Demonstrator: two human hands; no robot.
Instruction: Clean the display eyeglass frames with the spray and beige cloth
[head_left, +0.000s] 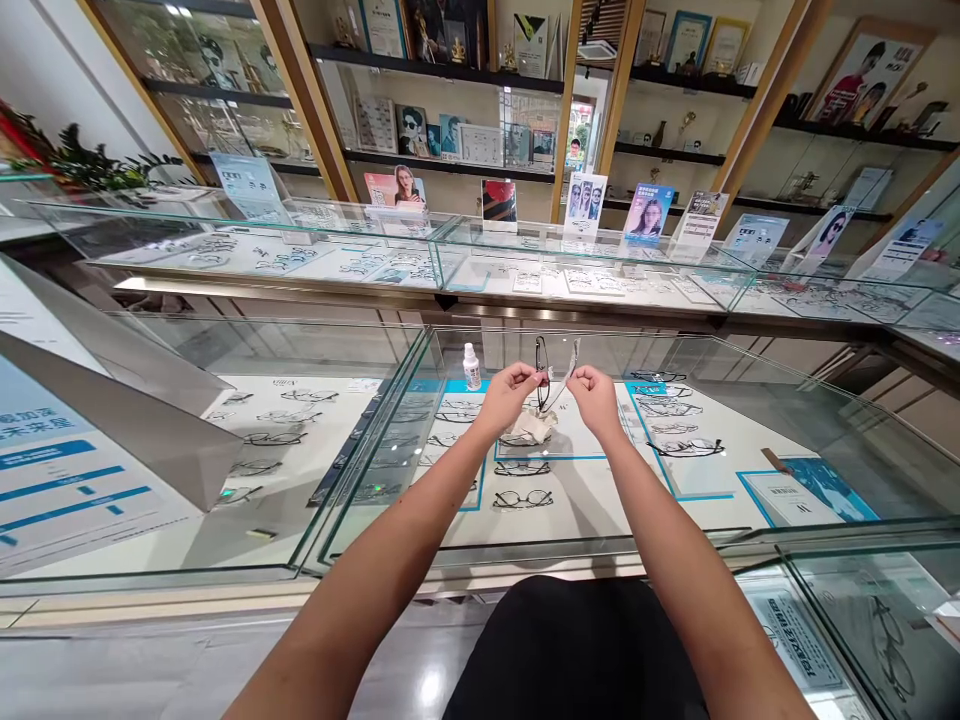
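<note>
A pair of dark-rimmed eyeglasses (541, 352) is turned on edge above the glass counter, and my left hand (511, 392) pinches it with thumb and fingertips. Just to the right, the closed fingertips of my right hand (596, 396) grip a thin pale strip (575, 354). Whether that strip is a temple of the glasses or a separate piece, I cannot tell. Below my left hand lies a crumpled cream cloth (531, 428), partly over another pair of glasses. A small white bottle (471, 368) stands upright to the left of my hands.
Inside the glass display case (600, 540) are rows of eyeglasses (523, 498) on white, blue-edged panels. A large folded sign (82, 470) stands at the left. Behind runs a second glass case (495, 300) with upright cards, then shelves (450, 70) of framed pictures.
</note>
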